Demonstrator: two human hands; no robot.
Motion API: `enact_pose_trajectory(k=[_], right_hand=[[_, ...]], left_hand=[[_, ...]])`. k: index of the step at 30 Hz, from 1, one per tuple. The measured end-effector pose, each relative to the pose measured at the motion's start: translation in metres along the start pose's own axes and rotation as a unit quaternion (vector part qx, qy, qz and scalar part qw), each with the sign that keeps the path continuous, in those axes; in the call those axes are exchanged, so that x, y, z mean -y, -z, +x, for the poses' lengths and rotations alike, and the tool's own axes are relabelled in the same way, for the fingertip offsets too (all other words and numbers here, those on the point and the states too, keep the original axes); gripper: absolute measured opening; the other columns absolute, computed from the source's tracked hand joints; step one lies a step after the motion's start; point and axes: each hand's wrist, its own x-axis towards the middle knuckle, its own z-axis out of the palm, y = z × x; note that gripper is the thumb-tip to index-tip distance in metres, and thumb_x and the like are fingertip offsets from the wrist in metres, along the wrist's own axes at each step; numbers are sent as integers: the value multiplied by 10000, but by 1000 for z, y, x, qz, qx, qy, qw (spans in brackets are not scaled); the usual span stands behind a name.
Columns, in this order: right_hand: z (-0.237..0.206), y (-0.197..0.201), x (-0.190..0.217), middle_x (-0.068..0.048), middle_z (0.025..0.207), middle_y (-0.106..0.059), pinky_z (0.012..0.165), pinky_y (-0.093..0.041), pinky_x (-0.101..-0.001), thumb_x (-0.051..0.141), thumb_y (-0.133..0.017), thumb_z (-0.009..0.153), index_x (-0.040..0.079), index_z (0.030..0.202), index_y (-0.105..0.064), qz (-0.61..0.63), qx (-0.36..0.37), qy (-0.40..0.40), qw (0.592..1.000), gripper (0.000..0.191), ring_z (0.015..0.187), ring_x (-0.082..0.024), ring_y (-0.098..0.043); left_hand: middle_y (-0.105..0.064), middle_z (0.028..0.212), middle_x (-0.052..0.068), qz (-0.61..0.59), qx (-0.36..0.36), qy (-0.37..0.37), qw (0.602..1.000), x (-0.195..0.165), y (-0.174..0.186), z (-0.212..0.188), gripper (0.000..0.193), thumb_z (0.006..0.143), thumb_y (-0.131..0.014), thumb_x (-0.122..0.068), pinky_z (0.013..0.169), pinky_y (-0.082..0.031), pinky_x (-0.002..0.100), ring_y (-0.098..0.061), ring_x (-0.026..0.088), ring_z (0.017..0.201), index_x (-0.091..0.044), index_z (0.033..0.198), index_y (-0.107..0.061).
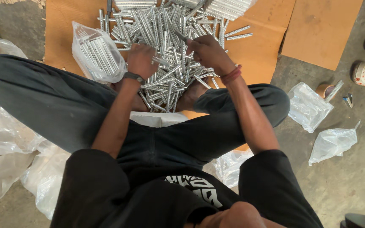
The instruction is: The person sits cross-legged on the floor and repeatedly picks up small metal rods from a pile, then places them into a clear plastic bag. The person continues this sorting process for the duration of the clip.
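We are sitting cross-legged over a heap of ribbed metal rods (pixel 165 50) spread on cardboard (pixel 267 38) at twelve o'clock. Our left hand (pixel 141 60) is curling shut around a few rods (fingers mostly hidden), and our right hand (pixel 208 52) is pinching one rod (pixel 179 33) that is angling toward eleven o'clock. A plastic bag of rods (pixel 96 55) is lying at ten o'clock, just beside the left hand. Empty-looking bags (pixel 307 105) are lying at three o'clock.

Shiny ridged metal rods (pixel 165 55) heaped on matt brown cardboard (pixel 64 25). Beside that heap, a glossy, crinkled clear plastic bag (pixel 96 52). Rough grey concrete floor (pixel 351 177) beyond.
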Motion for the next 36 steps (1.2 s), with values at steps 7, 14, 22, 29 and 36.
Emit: enact_pose_trajectory(k=[7, 14, 22, 29, 36], right_hand=[[-1, -10, 4, -8, 484, -484, 401, -326, -220, 330, -482, 783, 20, 674, -584, -151, -43, 49, 986, 344, 430, -55, -426], [9, -14, 2, -47, 487, -477, 442, -360, -265, 340, -469, 795, 1, 687, -580, -198, -29, 128, 971, 373, 450, -102, -448], [21, -22, -11, -127, 527, -498, 460, -364, -359, 352, -475, 783, -1, 646, -560, -283, -58, 168, 943, 388, 463, -234, -482], [19, -25, -16, -153, 556, -506, 492, -369, -383, 322, -505, 757, 8, 659, -555, -313, -54, 175, 932, 333, 511, -283, -497], [9, -25, -6, -138, 529, -495, 480, -360, -376, 299, -503, 760, 17, 684, -562, -295, -58, 174, 938, 298, 489, -276, -490]], left_hand=[[-518, 919, 104, -155, -187, 158, 957, 32, -24, -7, 273, 667, -431, 65, 750, -407, 337, -505, 269, 851, -53, 897, -515], [-503, 769, 171, 124, -121, 504, 846, 109, -50, -39, 162, 633, -528, -81, 642, -411, 336, -489, 278, 725, 26, 745, -483], [-586, 717, 144, 152, 59, 567, 807, 92, -44, -34, 366, 764, -396, -181, 541, -488, 336, -600, 245, 645, 126, 961, -424], [-596, 736, 151, 5, -77, 601, 796, 105, -56, -40, 231, 770, -422, -204, 552, -460, 369, -581, 262, 635, -41, 762, -586], [-522, 629, 106, -663, -347, 492, 444, 100, -19, -24, 101, 725, -468, -137, 414, -349, 295, -454, 187, 459, -44, 739, -505]])
